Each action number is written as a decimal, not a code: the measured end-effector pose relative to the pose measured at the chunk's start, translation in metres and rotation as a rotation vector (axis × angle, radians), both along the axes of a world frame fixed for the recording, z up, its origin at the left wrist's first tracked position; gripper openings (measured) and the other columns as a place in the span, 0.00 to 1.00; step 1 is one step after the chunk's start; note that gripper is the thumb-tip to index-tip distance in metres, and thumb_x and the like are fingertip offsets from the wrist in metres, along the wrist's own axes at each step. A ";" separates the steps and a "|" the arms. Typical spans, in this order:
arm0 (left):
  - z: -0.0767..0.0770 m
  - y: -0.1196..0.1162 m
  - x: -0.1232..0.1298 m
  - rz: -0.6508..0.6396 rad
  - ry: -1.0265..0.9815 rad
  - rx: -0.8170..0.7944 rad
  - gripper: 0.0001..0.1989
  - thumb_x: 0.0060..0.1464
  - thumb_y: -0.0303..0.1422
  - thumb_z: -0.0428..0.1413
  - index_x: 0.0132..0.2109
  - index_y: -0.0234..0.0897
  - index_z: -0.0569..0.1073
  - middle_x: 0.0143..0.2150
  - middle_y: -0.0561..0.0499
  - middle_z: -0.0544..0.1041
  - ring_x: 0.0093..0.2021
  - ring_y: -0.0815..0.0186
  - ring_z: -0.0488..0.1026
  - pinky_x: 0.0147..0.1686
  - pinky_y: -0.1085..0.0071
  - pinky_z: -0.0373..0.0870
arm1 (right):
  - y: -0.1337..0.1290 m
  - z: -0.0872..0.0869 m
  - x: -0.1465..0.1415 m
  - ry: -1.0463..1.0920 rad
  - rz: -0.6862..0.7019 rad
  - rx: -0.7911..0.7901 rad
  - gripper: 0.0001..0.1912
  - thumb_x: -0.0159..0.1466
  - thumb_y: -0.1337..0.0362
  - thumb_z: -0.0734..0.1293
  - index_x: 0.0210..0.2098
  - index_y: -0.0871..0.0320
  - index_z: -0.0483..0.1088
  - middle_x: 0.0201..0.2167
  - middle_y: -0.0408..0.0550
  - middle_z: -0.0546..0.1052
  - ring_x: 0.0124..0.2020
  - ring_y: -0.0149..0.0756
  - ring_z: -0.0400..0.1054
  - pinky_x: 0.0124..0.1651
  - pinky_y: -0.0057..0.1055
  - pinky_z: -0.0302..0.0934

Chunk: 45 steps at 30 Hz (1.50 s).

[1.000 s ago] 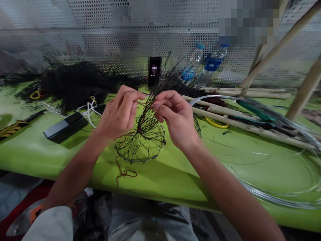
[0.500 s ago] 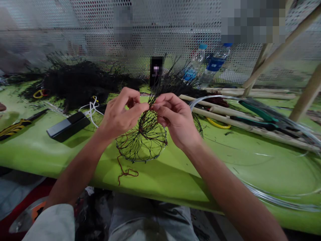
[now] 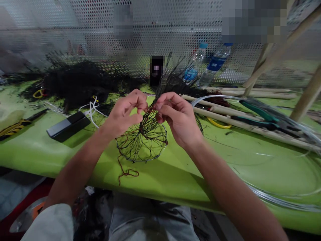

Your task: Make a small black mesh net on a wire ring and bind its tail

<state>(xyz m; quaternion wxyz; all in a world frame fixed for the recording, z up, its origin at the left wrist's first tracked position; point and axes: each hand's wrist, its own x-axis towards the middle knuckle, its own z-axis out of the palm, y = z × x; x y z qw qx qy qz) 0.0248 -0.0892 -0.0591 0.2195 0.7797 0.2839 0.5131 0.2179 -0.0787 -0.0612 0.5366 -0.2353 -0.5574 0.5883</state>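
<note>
A black net [image 3: 140,144] stretched on a round wire ring rests on the green table, its upper strands gathered into a bunch. My right hand [image 3: 177,117] pinches that bunch between thumb and fingertips. Just left of it, my left hand [image 3: 126,113] has its thumb and index finger apart, with its other fingers curled at a reddish-brown cord near the bunch. Whether those fingers grip the cord is too small to tell. A loose end of red cord [image 3: 128,173] trails down from the ring's left side.
Black netting [image 3: 75,80] is heaped at the back left. A power bank [image 3: 68,126] and yellow-black pliers [image 3: 15,129] lie left. Bamboo poles [image 3: 250,125], green-handled pliers [image 3: 260,112] and coiled wire [image 3: 283,202] are on the right. Two bottles [image 3: 215,63] stand behind.
My left hand has moved slightly up and left, away from the bunch, and its thumb and index finger have parted. My right hand keeps its pinch.
</note>
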 end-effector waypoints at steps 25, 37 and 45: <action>-0.015 0.015 0.011 0.084 -0.289 0.078 0.23 0.58 0.35 0.60 0.34 0.41 0.48 0.33 0.53 0.67 0.33 0.68 0.65 0.32 0.68 0.71 | -0.003 -0.002 -0.004 -0.021 0.032 -0.005 0.11 0.57 0.66 0.77 0.34 0.56 0.71 0.27 0.36 0.75 0.23 0.24 0.69 0.28 0.28 0.60; -0.004 0.004 0.019 -0.059 -0.535 -0.347 0.35 0.51 0.51 0.72 0.31 0.41 0.51 0.28 0.59 0.59 0.20 0.78 0.55 0.19 0.74 0.57 | -0.006 -0.004 -0.007 -0.059 0.053 0.019 0.13 0.59 0.62 0.78 0.35 0.56 0.70 0.27 0.36 0.74 0.24 0.26 0.72 0.30 0.27 0.64; 0.008 0.004 0.012 -0.107 -0.631 -0.609 0.32 0.62 0.63 0.55 0.29 0.40 0.59 0.30 0.52 0.69 0.28 0.71 0.73 0.31 0.73 0.78 | -0.007 -0.005 -0.008 -0.027 0.048 0.024 0.09 0.61 0.67 0.75 0.34 0.57 0.70 0.28 0.37 0.75 0.25 0.26 0.74 0.27 0.26 0.59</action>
